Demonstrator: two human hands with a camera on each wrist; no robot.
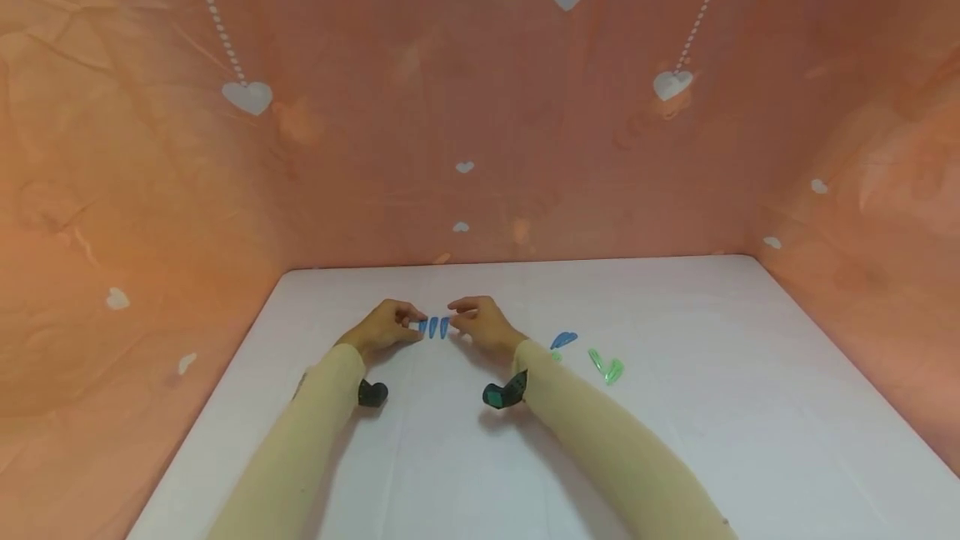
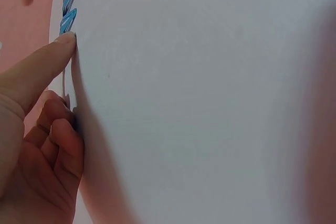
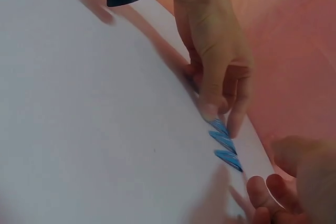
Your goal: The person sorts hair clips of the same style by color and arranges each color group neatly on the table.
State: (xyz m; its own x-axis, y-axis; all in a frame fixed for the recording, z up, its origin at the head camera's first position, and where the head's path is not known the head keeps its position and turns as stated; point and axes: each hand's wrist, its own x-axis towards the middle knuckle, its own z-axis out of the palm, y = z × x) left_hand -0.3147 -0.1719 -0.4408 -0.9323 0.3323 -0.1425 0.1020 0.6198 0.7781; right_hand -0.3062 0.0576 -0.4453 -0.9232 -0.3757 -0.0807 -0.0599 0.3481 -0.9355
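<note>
Three slim blue hair clips stand side by side in a short row near the table's far edge. My left hand (image 1: pixel 384 328) pinches the leftmost clip (image 3: pixel 219 126) between thumb and fingers, covering part of it. To its right are the middle clip (image 1: pixel 433 327) and the rightmost clip (image 1: pixel 444 327), both lying slanted in the right wrist view. My right hand (image 1: pixel 486 330) is just right of the row, its fingers loosely bent and apart with nothing between them. In the left wrist view my left thumb (image 2: pixel 50 59) meets the lower end of the row.
On the white table (image 1: pixel 675 432), right of my right forearm, lies more blue clip material (image 1: pixel 564 340). Beside it are a green clip (image 1: pixel 597 361) and another green clip (image 1: pixel 615 371), with a green bit partly behind my sleeve. An orange heart-patterned cloth (image 1: pixel 510 107) surrounds the table.
</note>
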